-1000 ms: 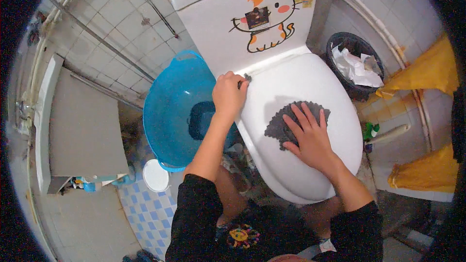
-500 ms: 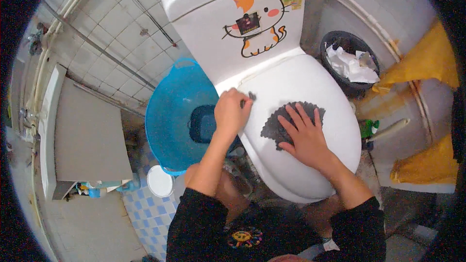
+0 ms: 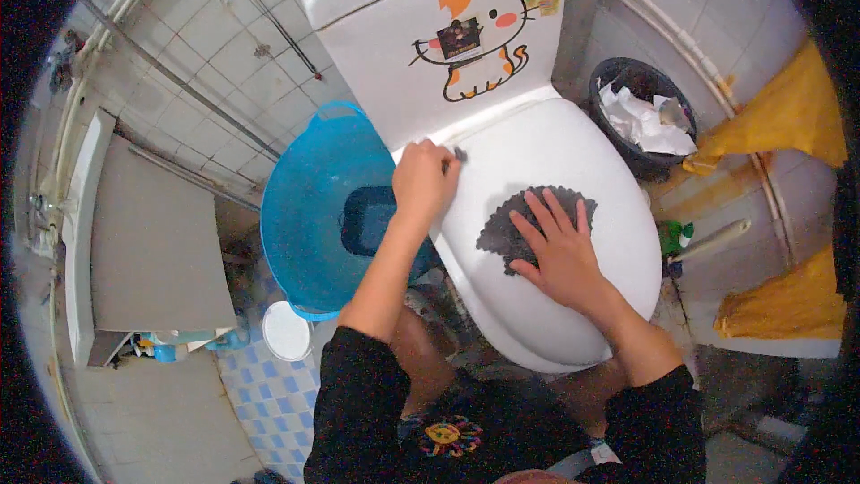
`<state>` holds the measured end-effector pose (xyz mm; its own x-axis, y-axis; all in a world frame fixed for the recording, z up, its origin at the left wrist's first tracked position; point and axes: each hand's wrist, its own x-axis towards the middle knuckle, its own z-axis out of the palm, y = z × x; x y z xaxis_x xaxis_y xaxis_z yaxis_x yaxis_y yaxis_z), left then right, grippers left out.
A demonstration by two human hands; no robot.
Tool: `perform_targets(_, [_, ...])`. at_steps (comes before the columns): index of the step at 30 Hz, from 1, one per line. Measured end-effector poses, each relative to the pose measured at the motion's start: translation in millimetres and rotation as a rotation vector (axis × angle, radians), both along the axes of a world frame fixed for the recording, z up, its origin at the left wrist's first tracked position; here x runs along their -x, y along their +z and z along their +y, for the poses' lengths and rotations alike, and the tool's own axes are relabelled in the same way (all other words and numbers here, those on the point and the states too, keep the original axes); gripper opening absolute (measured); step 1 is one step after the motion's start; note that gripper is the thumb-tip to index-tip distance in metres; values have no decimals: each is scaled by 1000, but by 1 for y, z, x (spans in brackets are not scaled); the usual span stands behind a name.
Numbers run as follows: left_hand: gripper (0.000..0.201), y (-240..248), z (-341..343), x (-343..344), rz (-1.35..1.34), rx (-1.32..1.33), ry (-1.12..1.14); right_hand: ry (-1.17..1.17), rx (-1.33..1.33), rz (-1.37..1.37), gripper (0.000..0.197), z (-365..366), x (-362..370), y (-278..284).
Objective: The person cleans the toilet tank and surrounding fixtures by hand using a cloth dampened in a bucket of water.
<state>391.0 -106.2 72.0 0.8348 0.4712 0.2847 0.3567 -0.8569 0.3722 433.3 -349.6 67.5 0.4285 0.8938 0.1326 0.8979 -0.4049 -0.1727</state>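
Observation:
My left hand [image 3: 424, 181] is closed at the rear left edge of the white toilet lid [image 3: 573, 148], close to the tank. A small dark grey piece of cloth [image 3: 460, 154] pokes out by its fingertips; the rest is hidden in the hand. On the middle of the lid lies a dark grey cloth with a scalloped edge [image 3: 502, 231], spread out like a fan. My right hand [image 3: 560, 251] rests on it, palm down, with the fingers apart.
The toilet tank [image 3: 376, 54] bears a cat sticker. A blue tub [image 3: 296, 206] stands left of the toilet, a white round lid [image 3: 287, 332] beside it. A black bin [image 3: 640, 157] with crumpled paper, a green bottle [image 3: 672, 237] and yellow cloths [image 3: 779, 121] are on the right.
My left hand has slid a little farther back along the lid's left edge, toward the tank, with the dark grey piece. My right hand stays flat on the scalloped cloth.

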Motion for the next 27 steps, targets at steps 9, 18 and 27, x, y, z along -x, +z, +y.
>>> perform_targets(9, [14,-17,5,-3,-225,-101,82,24,-22,-6,69,4,3,-2])
perform_targets(18, [60,-10,-43,20,-448,244,-321,86,-3,44,65,-3,-12,15])
perform_targets(27, [48,-36,6,35,-163,501,-146,88,-210,-22,36,41,-20,52])
